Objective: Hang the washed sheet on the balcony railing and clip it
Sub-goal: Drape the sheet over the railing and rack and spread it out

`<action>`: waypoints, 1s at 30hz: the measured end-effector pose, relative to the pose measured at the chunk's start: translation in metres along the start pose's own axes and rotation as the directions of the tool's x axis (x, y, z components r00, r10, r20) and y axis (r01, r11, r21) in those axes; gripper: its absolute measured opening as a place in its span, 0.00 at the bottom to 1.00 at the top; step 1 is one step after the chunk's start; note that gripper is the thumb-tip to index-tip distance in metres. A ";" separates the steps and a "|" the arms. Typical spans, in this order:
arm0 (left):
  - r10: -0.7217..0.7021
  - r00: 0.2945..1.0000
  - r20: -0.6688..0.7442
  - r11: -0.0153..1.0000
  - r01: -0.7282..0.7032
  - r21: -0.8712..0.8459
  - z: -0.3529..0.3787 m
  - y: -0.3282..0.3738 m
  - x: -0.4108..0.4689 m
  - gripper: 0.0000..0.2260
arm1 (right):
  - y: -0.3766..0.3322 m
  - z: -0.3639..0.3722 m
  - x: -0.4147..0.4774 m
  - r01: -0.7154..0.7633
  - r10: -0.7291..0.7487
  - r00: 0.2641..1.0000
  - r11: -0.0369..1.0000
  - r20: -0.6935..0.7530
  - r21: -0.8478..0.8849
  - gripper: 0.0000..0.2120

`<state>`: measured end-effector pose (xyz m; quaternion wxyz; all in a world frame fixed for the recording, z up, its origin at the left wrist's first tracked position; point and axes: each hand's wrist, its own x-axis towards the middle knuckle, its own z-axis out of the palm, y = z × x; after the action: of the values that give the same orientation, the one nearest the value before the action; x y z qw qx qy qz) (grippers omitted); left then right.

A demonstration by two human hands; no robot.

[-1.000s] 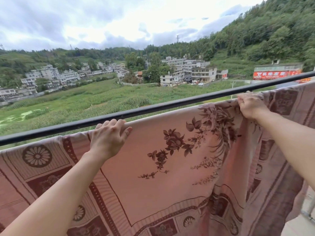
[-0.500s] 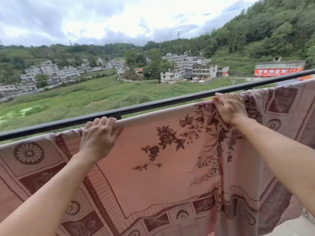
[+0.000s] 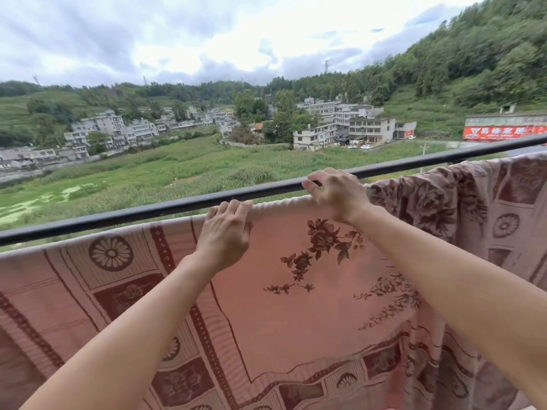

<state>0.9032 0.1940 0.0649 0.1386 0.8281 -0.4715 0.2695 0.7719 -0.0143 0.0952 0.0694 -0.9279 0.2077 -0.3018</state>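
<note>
A pink sheet (image 3: 296,315) with dark red flower and border patterns hangs over a lower bar, just below the black balcony railing (image 3: 118,217). My left hand (image 3: 226,235) grips the sheet's top fold near the middle, fingers curled over the edge. My right hand (image 3: 337,193) holds the top fold a little to the right, its fingers curled over the fabric close to the railing. To the right of that hand the sheet is bunched and wrinkled (image 3: 429,208). No clip is visible.
Beyond the railing lie green fields (image 3: 177,173), a cluster of white buildings (image 3: 340,128), a red signboard (image 3: 503,133) and a wooded hillside. A strip of balcony floor shows at the bottom right corner.
My right hand has slid left along the top fold, towards my left hand, gathering fabric into wrinkles on the right. The left hand has kept its grip at the same spot on the sheet.
</note>
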 end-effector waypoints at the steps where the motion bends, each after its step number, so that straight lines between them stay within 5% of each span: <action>1: 0.015 1.000 -0.005 0.998 -0.016 -0.054 -0.005 -0.006 -0.006 0.20 | -0.031 0.009 -0.001 0.086 -0.088 0.995 0.996 0.040 0.038 0.24; 5: -0.079 0.992 -0.098 0.995 0.073 -0.067 -0.032 -0.074 -0.049 0.19 | -0.074 0.035 -0.006 0.210 -0.208 0.978 0.972 0.023 -0.106 0.27; 11: -0.391 0.914 -0.113 0.903 0.404 0.149 -0.090 -0.234 -0.132 0.20 | -0.051 0.032 0.003 -0.065 0.038 0.992 0.970 -0.119 -0.234 0.40; 14: -0.508 0.852 -0.127 0.819 0.524 0.234 -0.109 -0.306 -0.173 0.20 | -0.097 0.038 0.006 -0.225 0.217 0.974 0.957 -0.063 -0.185 0.30; 20: -0.440 0.875 -0.203 0.864 0.474 0.170 -0.107 -0.361 -0.202 0.21 | -0.303 0.093 0.000 0.256 -0.256 0.966 0.966 0.043 0.025 0.25; 22: -0.535 0.786 -0.311 0.814 0.578 0.058 -0.109 -0.383 -0.217 0.21 | -0.358 0.120 -0.004 0.305 -0.300 0.948 0.951 0.105 -0.042 0.26; 25: -0.681 0.635 -0.363 0.710 0.695 -0.115 -0.116 -0.422 -0.242 0.25 | -0.384 0.144 -0.007 0.232 -0.235 0.972 0.954 0.003 -0.192 0.29; 30: -0.793 0.460 -0.399 0.600 0.700 -0.387 -0.128 -0.465 -0.258 0.26 | -0.381 0.144 -0.008 0.183 -0.188 0.982 0.978 -0.036 -0.102 0.30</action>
<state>1.1553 0.6784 0.0320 0.4368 0.8246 -0.0213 0.3589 0.9820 0.3344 0.0716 -0.0096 -0.9383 0.1365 -0.3176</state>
